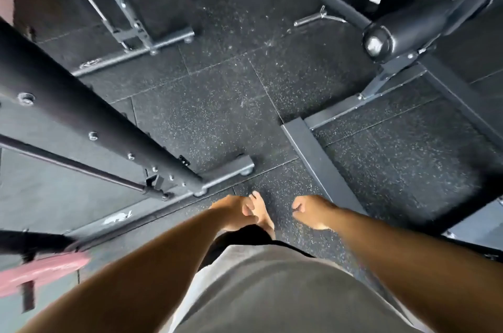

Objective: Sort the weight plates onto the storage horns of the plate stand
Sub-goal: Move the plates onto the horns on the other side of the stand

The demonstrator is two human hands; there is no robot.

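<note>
A red weight plate point(43, 271) shows at the lower left edge, blurred, hanging on a black bar beside the rack. My left hand point(235, 213) hangs in front of my body with loosely curled fingers and holds nothing. My right hand point(311, 211) hangs the same way, a little to the right, empty. Both hands are well right of the red plate. No plate stand shows clearly.
A black rack upright point(89, 117) slants across the left, its base foot point(231, 169) ending just ahead of my bare foot point(261, 213). A bench frame point(318, 161) and its padded roller point(408, 30) fill the right. Speckled rubber floor point(217, 104) lies between them.
</note>
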